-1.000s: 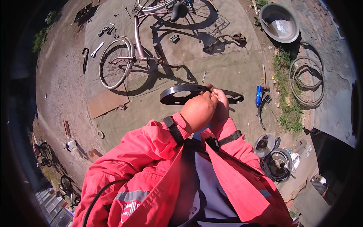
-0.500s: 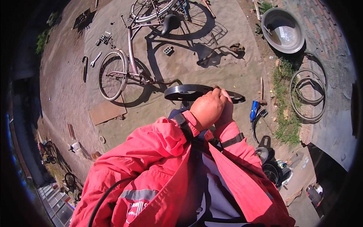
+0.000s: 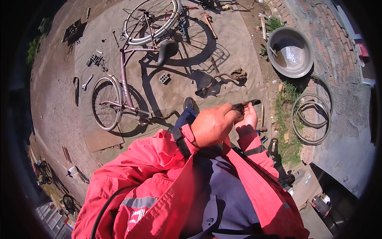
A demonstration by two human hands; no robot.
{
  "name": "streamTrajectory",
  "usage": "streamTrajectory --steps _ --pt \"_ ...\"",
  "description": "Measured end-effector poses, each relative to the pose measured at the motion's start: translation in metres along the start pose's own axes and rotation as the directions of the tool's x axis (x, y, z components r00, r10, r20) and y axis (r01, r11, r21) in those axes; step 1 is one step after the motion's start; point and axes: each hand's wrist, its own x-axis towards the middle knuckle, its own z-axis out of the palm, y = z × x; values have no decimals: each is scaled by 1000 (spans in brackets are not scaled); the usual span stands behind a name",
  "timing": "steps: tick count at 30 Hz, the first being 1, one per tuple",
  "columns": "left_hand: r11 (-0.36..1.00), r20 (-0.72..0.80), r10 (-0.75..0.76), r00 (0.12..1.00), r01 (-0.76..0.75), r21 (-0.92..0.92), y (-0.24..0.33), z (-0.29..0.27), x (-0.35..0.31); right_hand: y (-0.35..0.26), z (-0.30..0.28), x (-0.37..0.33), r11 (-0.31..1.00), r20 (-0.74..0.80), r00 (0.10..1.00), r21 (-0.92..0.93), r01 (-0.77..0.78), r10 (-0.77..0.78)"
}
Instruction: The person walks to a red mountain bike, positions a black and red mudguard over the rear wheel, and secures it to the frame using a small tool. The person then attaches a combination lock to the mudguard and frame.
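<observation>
In front of my chest, both hands are closed on a black curved strip (image 3: 255, 102), long and glossy like a bicycle cover or guard; its exact kind is unclear. My left hand (image 3: 213, 124) wraps over its near part, fingers curled and knuckles up. Beside it, my right hand (image 3: 248, 119) grips with palm turned up and fingers bent round the strip. One dark end sticks out past the right fingers; my left hand hides much of the remainder. A pink bicycle frame (image 3: 125, 75) with its rear wheel (image 3: 107, 104) lies on the cloth ahead to the left.
Around the frame on the grey cloth (image 3: 95, 32) lie a wrench (image 3: 87, 82), a pedal (image 3: 164, 78), a handlebar (image 3: 225, 75) and a red pipe wrench (image 3: 209, 24). A metal basin (image 3: 294, 67) and loose tyres (image 3: 312, 119) sit on the right. Cardboard (image 3: 104, 140) lies at left.
The black strip has swung from lying crosswise to pointing away, so less of it shows. My hands have shifted slightly, the left now more in front. The whole view has tilted, ground things sit lower.
</observation>
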Motion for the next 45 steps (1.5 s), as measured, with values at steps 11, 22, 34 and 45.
streamTrajectory --steps 11,22,34,45 --pt "940 -187 -307 933 328 95 -136 -67 75 -99 33 117 988 -135 983 67 137 -127" --pt "559 -275 -747 606 795 234 -213 -48 110 -201 88 245 999 -64 998 -21 27 -29" --pt "497 -227 -818 528 848 183 -350 -97 181 -252 231 356 992 7 995 -76 104 -104" --pt "412 -77 -906 415 909 60 -480 -117 236 -202 378 457 962 -100 994 -274 19 -48"
